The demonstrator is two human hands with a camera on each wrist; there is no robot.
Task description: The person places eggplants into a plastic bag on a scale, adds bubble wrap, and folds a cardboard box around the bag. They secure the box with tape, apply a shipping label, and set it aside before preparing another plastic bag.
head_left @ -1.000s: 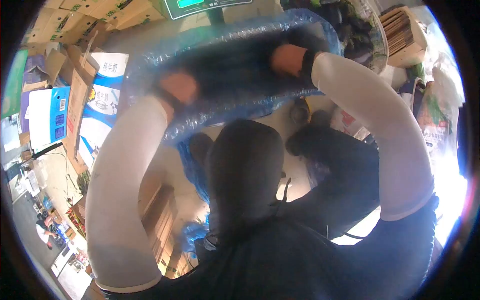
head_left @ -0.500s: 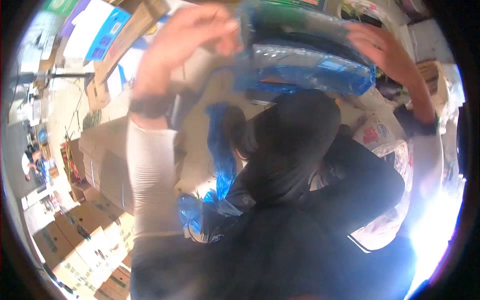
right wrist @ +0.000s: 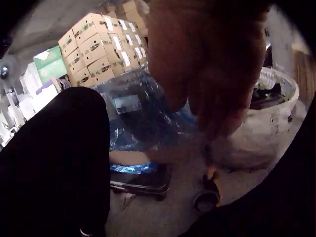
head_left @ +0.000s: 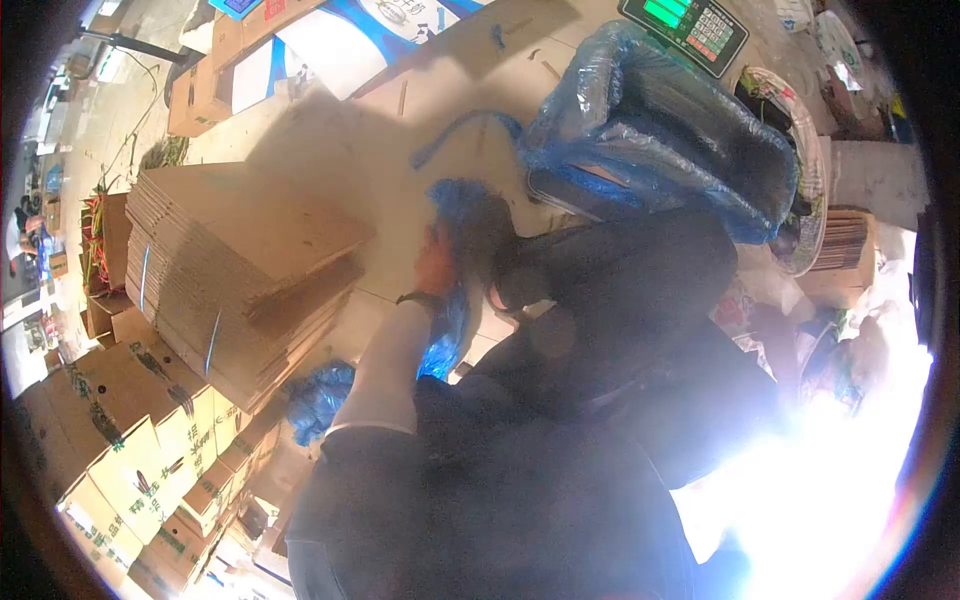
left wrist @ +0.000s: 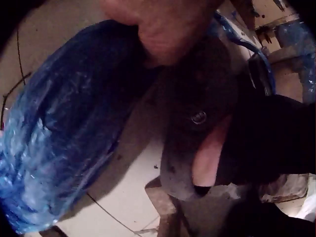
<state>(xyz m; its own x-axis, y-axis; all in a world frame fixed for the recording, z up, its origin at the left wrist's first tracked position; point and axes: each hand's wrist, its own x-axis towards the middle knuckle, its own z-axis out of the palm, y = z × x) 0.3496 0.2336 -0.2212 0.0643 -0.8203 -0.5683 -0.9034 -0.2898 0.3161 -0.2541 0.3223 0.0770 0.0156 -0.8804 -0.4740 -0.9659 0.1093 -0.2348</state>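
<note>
Down beside a dark shoe, my left hand [head_left: 435, 262] grips a long bunched blue plastic bag [head_left: 448, 335] on the tiled floor. The left wrist view has that hand [left wrist: 163, 32] at the upper end of the blue bag [left wrist: 74, 123], its fingertips partly hidden, with the grey shoe [left wrist: 197, 84] alongside. My right hand [right wrist: 207, 64] hangs in the right wrist view with fingers loose and nothing visibly held. Beyond it, a container covered in blue plastic [right wrist: 143, 116] rests on a low black scale platform [right wrist: 143, 182]; the head view also shows this blue-lined container [head_left: 700, 140].
A scale display [head_left: 690, 30] stands behind the container, and a round white-rimmed basket [head_left: 815, 190] is at its right. Flattened cardboard [head_left: 240, 260] is stacked at left, above printed cartons [head_left: 130, 460]. More blue plastic [head_left: 320, 400] lies near the left forearm.
Both hands have left the blue-lined container. My left hand has come down to the blue bag beside the shoe and taken hold of it; the head view has shifted and the right hand dropped lower.
</note>
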